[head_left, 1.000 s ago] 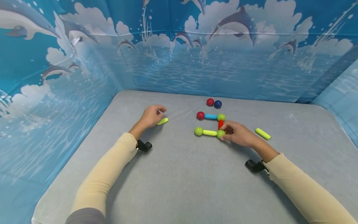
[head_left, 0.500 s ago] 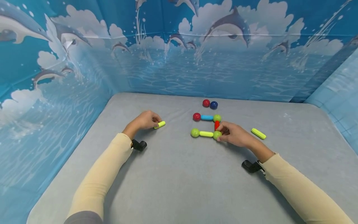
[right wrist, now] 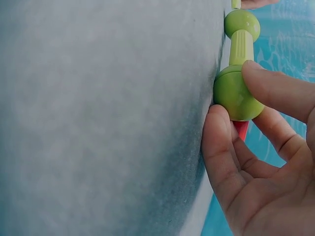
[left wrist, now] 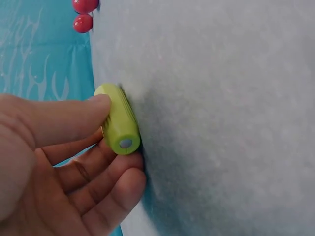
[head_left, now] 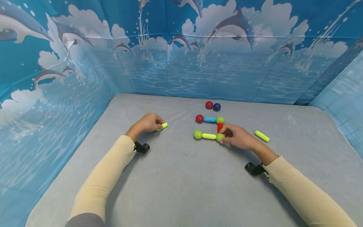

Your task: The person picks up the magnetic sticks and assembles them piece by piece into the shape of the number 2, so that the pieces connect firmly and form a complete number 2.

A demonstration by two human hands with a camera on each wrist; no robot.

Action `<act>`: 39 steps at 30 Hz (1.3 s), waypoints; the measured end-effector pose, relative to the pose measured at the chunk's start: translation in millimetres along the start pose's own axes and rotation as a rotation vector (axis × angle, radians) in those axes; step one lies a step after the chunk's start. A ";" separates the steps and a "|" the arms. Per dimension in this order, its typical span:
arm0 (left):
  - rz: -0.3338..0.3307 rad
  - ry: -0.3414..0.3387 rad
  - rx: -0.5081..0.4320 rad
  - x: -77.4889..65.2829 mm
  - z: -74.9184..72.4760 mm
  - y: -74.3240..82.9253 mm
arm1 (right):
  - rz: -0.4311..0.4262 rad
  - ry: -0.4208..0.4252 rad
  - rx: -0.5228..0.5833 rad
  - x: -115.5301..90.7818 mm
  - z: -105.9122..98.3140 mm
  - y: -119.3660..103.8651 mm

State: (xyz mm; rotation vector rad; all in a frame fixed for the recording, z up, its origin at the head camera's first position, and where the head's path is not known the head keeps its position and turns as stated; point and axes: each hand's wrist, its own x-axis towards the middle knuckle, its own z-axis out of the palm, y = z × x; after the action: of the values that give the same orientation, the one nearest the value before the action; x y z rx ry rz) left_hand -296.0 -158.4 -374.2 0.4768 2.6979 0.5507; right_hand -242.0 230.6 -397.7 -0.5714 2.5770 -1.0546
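My left hand [head_left: 149,122] pinches a yellow-green magnetic rod [left wrist: 118,120] between thumb and fingers, low over the grey surface. A round metal spot shows on the rod's near end. To the right lies a joined chain of balls and rods. Its corner green ball [right wrist: 236,93] is gripped by the thumb and fingers of my right hand [head_left: 238,136]. From that ball a yellow-green rod [head_left: 209,136] runs left to another green ball [head_left: 198,135]. A red rod [head_left: 220,127], partly covered by my fingers, leads back to a third green ball [head_left: 220,119]. A blue rod [head_left: 210,119] joins this to a red ball [head_left: 199,119].
Behind the chain, a loose red ball [head_left: 209,105] and a dark blue ball [head_left: 216,107] sit side by side. Another yellow-green rod [head_left: 262,136] lies right of my right hand. A dolphin-printed curtain [head_left: 181,69] stands along the back and left edges of the grey table [head_left: 181,183].
My left hand has come down onto the yellow-green rod and taken it between thumb and fingers. The right hand keeps its grip on the green ball. The head view has shifted slightly.
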 end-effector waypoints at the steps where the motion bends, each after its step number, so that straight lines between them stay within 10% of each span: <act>1: 0.005 0.004 0.005 0.1 0.4 0.0 | 0.001 0.000 -0.002 -0.1 -0.2 -0.1; 11: 0.072 0.041 -0.072 -5.5 5.0 11.1 | 0.009 0.004 -0.010 -0.5 1.0 -0.1; 28: -0.001 -0.032 -0.693 -24.9 46.6 59.4 | 0.011 0.012 -0.007 -1.9 0.4 2.5; 39: -0.029 -0.087 -0.774 -30.7 72.2 84.3 | 0.008 -0.009 -0.005 0.0 0.2 1.1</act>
State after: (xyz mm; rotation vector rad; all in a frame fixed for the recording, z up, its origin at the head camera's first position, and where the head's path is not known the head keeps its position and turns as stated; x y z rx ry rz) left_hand -219.2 -74.6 -392.5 0.2297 2.1641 1.4278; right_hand -242.2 231.2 -398.6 -0.5650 2.5729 -1.0413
